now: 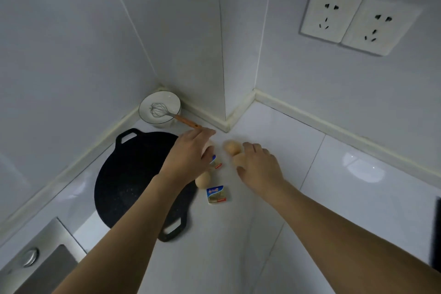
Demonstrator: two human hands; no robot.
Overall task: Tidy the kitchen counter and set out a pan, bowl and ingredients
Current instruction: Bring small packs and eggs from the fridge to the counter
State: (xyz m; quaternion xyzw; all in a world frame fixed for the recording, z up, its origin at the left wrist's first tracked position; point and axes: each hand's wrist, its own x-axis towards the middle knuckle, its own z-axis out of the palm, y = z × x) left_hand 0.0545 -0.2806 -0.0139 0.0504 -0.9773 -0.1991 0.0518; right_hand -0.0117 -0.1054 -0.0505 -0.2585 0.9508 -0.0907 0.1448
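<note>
White tiled walls meet a glossy white bench (274, 126) at mid-frame, where the left hand (188, 157) curls over a pale egg-like thing, and the right hand (259, 164) rests loosely curled beside an egg (231, 147). Below lie another egg (202, 179) and a small packet (217, 194), its print unreadable. Left sits a black pan (133, 174); upper left, a bowl (159, 108) holds a whisk (164, 112).
</note>
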